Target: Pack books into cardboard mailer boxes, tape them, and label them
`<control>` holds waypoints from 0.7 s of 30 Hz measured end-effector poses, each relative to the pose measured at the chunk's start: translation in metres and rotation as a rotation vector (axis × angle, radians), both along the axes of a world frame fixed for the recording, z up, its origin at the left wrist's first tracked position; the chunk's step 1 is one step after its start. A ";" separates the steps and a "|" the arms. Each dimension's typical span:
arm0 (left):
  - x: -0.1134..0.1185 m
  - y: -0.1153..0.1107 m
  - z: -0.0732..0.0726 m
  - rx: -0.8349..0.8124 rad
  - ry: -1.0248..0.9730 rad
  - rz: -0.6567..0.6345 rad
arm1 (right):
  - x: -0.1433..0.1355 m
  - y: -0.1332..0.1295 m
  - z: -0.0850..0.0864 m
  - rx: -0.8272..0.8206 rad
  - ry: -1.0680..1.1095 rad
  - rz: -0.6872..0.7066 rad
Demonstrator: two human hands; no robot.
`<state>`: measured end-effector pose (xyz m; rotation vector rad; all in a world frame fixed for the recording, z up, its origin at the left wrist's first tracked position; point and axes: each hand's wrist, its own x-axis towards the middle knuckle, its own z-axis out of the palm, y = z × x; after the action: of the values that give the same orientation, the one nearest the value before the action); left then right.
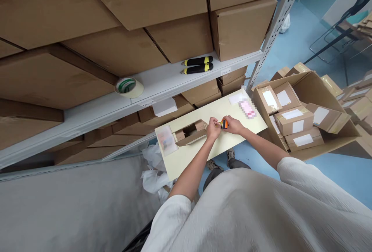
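Orange item [224,124], partly hidden, pinched in right hand [232,124], grip closed, left hand [213,128] curled, hold unclear

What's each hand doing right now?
Left hand: closed; whether it grips anything cannot be told.
Right hand: closed, holding an orange-and-black item.

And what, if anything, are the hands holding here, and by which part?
A small orange-and-black item: the right hand grips its right side; the left hand is by its left end, grip unclear.
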<state>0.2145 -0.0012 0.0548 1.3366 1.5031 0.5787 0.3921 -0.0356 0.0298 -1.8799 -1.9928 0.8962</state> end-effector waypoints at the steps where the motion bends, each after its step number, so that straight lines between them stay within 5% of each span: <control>1: 0.000 0.000 0.001 0.001 -0.009 -0.010 | 0.000 0.000 0.000 0.002 -0.001 -0.005; 12: -0.002 -0.003 0.008 0.070 0.008 -0.119 | -0.001 0.002 0.004 -0.020 -0.021 -0.032; 21: -0.002 -0.001 -0.001 0.102 -0.083 -0.165 | -0.005 0.004 0.010 -0.053 -0.077 -0.020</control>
<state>0.2120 -0.0021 0.0535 1.4816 1.2976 0.6044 0.3869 -0.0317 0.0401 -1.9891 -2.0090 0.8926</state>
